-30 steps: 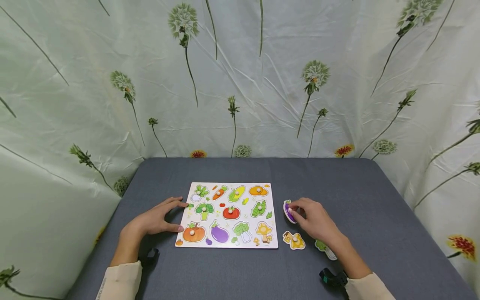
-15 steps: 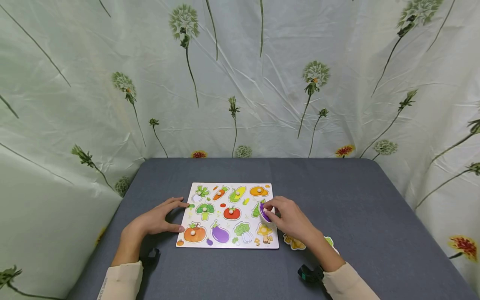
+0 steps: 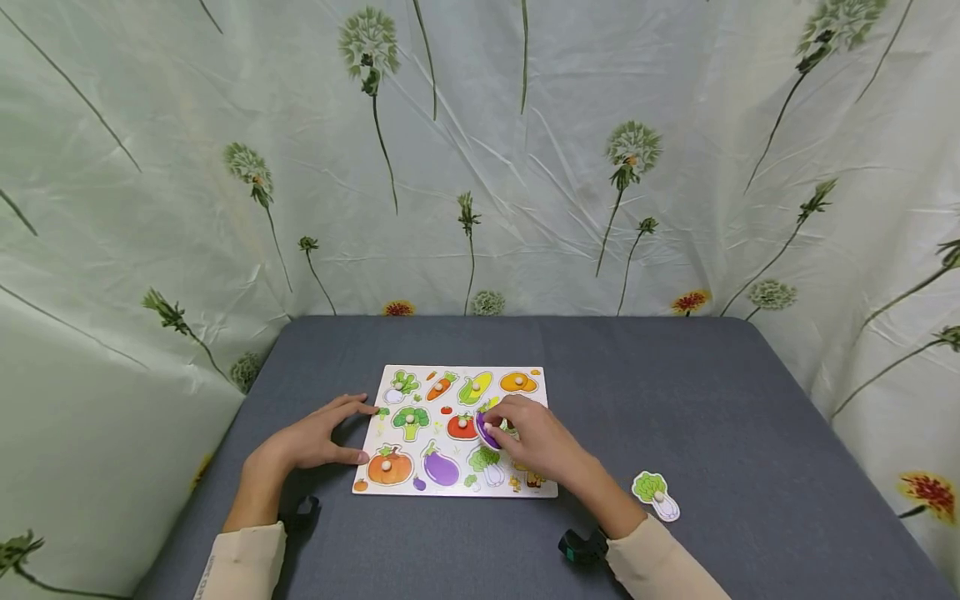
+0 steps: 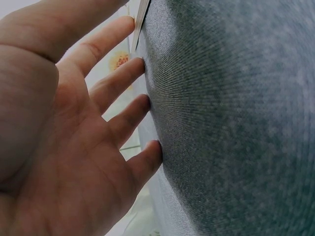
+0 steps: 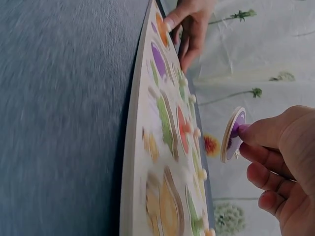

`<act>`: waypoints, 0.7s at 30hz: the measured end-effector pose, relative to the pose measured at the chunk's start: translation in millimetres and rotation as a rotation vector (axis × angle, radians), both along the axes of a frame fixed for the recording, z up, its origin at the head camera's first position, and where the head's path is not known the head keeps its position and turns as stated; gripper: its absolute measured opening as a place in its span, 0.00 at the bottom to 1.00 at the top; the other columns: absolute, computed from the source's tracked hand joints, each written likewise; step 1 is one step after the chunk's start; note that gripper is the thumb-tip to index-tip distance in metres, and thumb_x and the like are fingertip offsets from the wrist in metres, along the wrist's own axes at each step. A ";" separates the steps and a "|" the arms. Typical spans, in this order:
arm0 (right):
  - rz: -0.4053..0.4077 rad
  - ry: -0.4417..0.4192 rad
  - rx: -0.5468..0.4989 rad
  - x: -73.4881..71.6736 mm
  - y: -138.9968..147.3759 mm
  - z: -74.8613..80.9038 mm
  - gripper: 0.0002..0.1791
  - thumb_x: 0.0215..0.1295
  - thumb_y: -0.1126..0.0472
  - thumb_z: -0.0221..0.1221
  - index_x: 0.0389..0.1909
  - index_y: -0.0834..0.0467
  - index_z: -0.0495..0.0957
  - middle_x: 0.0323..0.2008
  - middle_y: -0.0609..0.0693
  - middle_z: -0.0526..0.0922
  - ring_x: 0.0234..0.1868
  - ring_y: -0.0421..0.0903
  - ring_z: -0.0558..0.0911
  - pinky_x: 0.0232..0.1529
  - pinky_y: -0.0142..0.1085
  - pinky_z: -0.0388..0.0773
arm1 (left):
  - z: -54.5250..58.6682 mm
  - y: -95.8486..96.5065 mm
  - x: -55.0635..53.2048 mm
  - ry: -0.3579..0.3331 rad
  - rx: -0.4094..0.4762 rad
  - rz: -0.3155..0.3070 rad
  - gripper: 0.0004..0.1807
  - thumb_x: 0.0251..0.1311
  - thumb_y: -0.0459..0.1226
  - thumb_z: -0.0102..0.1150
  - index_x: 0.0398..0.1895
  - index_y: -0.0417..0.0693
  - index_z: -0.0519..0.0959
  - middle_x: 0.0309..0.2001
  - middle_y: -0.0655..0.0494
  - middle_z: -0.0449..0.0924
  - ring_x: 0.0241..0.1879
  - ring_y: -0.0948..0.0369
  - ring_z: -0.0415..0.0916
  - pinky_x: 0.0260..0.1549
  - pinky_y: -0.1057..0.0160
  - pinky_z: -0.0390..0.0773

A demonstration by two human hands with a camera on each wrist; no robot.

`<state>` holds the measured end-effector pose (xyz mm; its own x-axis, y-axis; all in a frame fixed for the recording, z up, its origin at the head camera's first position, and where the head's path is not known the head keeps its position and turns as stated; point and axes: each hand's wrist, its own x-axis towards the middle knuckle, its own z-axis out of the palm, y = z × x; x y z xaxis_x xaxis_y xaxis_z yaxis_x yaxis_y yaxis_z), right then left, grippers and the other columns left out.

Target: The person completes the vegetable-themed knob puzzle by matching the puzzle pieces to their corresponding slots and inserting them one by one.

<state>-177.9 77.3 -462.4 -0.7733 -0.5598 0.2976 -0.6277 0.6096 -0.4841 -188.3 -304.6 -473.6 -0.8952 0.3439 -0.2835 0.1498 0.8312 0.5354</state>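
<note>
My left hand (image 3: pixel 326 433) rests with fingers spread at the left edge of a white wooden vegetable puzzle board (image 3: pixel 465 491). In the left wrist view, its fingertips (image 4: pixel 140 105) lie along the grey cloth and board edge. My right hand (image 3: pixel 536 437) pinches an eggplant puzzle piece (image 5: pixel 234 132) by its knob. The piece is tilted and held above the board, near the tomato piece (image 3: pixel 461 427). A printed eggplant (image 3: pixel 439 468) without a knob shows in the board's front row. My right hand covers the board's right part.
A bok choy piece (image 3: pixel 656 496) lies on the grey tablecloth (image 3: pixel 750 433), right of the board. Knobbed pieces such as the pumpkin (image 3: pixel 389 467), broccoli (image 3: pixel 409 423) and corn (image 3: pixel 474 387) sit in the board. A flowered curtain (image 3: pixel 525 183) hangs behind the table.
My right hand has lifted the eggplant piece from the table and carried it left over the board. My right forearm now covers where the mushroom piece lay. My left hand has stayed still.
</note>
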 end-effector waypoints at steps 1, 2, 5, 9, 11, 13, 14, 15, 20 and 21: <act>0.012 0.003 -0.004 0.4 -3.4 -0.1 0.05 0.71 0.60 0.65 0.43 0.54 0.87 0.35 0.42 0.84 0.38 0.42 0.81 0.40 0.33 0.77 | -0.2 0.0 0.0 -0.002 0.000 0.001 0.47 0.50 0.57 0.78 0.73 0.56 0.71 0.80 0.39 0.53 0.78 0.31 0.49 0.67 0.24 0.56; 0.021 0.006 -0.005 0.7 -6.8 -0.4 0.05 0.71 0.60 0.65 0.43 0.54 0.87 0.35 0.42 0.84 0.38 0.41 0.80 0.40 0.33 0.77 | -0.5 0.0 0.0 -0.003 0.000 0.003 0.47 0.50 0.57 0.78 0.73 0.56 0.71 0.80 0.39 0.53 0.78 0.31 0.49 0.67 0.24 0.56; 0.042 -0.004 0.001 1.6 -17.1 -2.3 0.05 0.71 0.61 0.64 0.44 0.53 0.87 0.36 0.42 0.84 0.37 0.38 0.78 0.40 0.31 0.77 | -1.7 -0.5 -0.4 -0.005 -0.003 0.001 0.47 0.50 0.57 0.78 0.73 0.56 0.70 0.80 0.39 0.53 0.78 0.31 0.49 0.67 0.24 0.56; 0.061 -0.032 0.016 3.0 -29.8 -5.3 0.06 0.71 0.60 0.65 0.44 0.53 0.87 0.37 0.42 0.85 0.38 0.37 0.79 0.42 0.31 0.78 | -2.2 -1.2 -1.1 -0.007 -0.003 -0.004 0.47 0.50 0.57 0.78 0.73 0.56 0.70 0.80 0.39 0.53 0.78 0.31 0.48 0.67 0.24 0.56; 0.071 -0.033 0.025 4.1 -35.6 -6.7 0.06 0.71 0.60 0.65 0.44 0.53 0.87 0.38 0.43 0.86 0.40 0.37 0.80 0.44 0.31 0.79 | -1.6 -1.3 -1.3 -0.010 -0.004 -0.004 0.47 0.49 0.57 0.78 0.73 0.56 0.70 0.80 0.39 0.53 0.78 0.31 0.48 0.67 0.24 0.55; 0.087 -0.027 0.030 5.2 -40.7 -8.6 0.05 0.70 0.60 0.65 0.43 0.53 0.87 0.38 0.43 0.86 0.40 0.38 0.80 0.45 0.31 0.80 | -1.0 -1.1 -1.3 -0.011 -0.003 -0.003 0.47 0.49 0.57 0.78 0.73 0.56 0.70 0.80 0.39 0.53 0.78 0.31 0.48 0.67 0.24 0.55; 0.097 -0.020 0.034 5.7 -43.2 -9.6 0.05 0.71 0.60 0.65 0.43 0.53 0.87 0.37 0.43 0.86 0.40 0.38 0.80 0.44 0.31 0.79 | -0.9 -1.0 -1.3 -0.011 -0.003 -0.002 0.47 0.49 0.57 0.78 0.73 0.56 0.70 0.80 0.39 0.53 0.78 0.31 0.48 0.67 0.24 0.55; 0.104 -0.016 0.042 6.2 -45.5 -10.4 0.04 0.71 0.60 0.65 0.43 0.53 0.87 0.37 0.42 0.85 0.40 0.38 0.80 0.45 0.30 0.79 | -0.8 -1.0 -1.4 -0.010 -0.004 -0.002 0.47 0.49 0.57 0.78 0.73 0.56 0.71 0.80 0.39 0.53 0.78 0.31 0.48 0.67 0.24 0.55; 0.143 -0.005 0.059 8.1 -56.0 -14.2 0.04 0.72 0.61 0.63 0.41 0.53 0.87 0.36 0.41 0.84 0.39 0.36 0.78 0.44 0.28 0.77 | -1.5 -1.1 -2.1 -0.006 -0.006 -0.006 0.47 0.50 0.57 0.78 0.73 0.57 0.70 0.80 0.39 0.53 0.78 0.31 0.47 0.67 0.24 0.55; 0.146 -0.003 0.064 8.7 -57.9 -14.7 0.04 0.72 0.60 0.63 0.41 0.53 0.87 0.36 0.41 0.85 0.39 0.36 0.78 0.44 0.28 0.77 | -1.5 -1.2 -2.3 -0.006 -0.005 -0.008 0.47 0.50 0.57 0.78 0.73 0.57 0.70 0.80 0.39 0.53 0.78 0.31 0.47 0.67 0.24 0.55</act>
<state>-169.2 19.4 -477.1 -0.6829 -0.6843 0.2558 -0.7107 0.5413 -0.4494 -190.6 -305.8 -475.1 -0.8908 0.3493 -0.2907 0.1528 0.8327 0.5323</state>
